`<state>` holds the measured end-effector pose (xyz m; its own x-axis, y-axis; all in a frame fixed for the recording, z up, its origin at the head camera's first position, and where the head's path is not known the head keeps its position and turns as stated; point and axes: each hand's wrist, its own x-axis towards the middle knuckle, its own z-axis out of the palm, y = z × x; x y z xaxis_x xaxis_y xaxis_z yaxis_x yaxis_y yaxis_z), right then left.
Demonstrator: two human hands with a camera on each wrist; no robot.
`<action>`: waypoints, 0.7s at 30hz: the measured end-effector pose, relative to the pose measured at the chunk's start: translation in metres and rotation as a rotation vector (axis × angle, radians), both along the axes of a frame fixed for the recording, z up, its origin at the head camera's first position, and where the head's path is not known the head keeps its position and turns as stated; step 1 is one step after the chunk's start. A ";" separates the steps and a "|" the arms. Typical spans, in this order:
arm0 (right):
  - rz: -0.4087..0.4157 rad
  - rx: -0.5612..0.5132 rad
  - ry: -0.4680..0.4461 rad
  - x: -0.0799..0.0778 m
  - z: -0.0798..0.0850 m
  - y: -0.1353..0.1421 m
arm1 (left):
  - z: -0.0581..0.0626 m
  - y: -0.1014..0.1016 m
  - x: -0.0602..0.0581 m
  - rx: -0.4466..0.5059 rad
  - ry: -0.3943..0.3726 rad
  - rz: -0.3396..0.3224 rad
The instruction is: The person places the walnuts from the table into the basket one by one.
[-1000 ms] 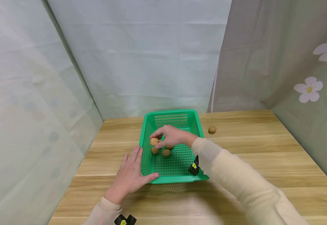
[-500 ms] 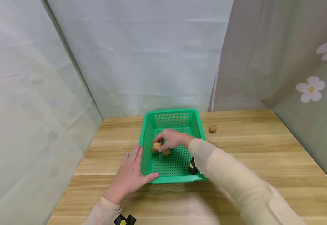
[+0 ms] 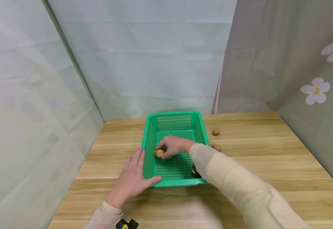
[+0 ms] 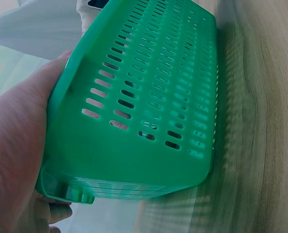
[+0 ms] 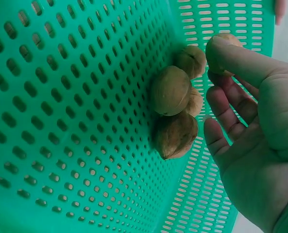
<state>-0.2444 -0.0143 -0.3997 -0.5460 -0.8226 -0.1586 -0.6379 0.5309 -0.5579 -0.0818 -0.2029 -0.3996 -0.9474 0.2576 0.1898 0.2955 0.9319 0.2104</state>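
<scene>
A green perforated plastic basket (image 3: pixel 178 183) stands on the wooden table. Inside it, my right hand (image 3: pixel 173 144) pinches a walnut (image 5: pixel 226 58) between thumb and fingers, just above the other nuts. Several more walnuts (image 5: pixel 170 91) lie grouped on the basket floor, clearest in the right wrist view; in the head view this hand hides most of them. My left hand (image 3: pixel 133 175) rests at the basket's near left corner, fingers straight along the left rim and thumb on the front rim. In the left wrist view the basket's outer wall (image 4: pixel 134 97) fills the middle.
One walnut (image 3: pixel 216 131) lies on the table right of the basket. Nearer, two more nuts (image 3: pixel 217 148) show beside the right rim, partly behind my right sleeve (image 3: pixel 235 178). Pale cloth curtains (image 3: pixel 155 57) enclose the table at the back and sides.
My right hand, with its walnut, has come down and slightly nearer inside the basket. Nuts beside the right rim have come into sight as the arm shifted. My left hand has stayed still.
</scene>
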 end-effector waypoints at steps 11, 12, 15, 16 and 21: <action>-0.048 -0.042 -0.045 0.001 0.002 0.006 | 0.001 0.001 0.001 0.004 -0.007 -0.003; -0.049 -0.058 -0.053 0.000 0.002 0.007 | 0.001 0.001 0.001 0.007 -0.007 -0.003; -0.042 -0.108 -0.067 -0.001 0.007 0.008 | 0.000 0.001 0.000 0.006 -0.004 -0.002; -0.041 -0.128 -0.071 -0.002 0.008 0.009 | 0.000 0.001 0.000 0.009 -0.003 0.000; -0.054 -0.219 -0.070 0.002 0.030 0.016 | 0.001 0.002 0.000 0.012 -0.005 -0.007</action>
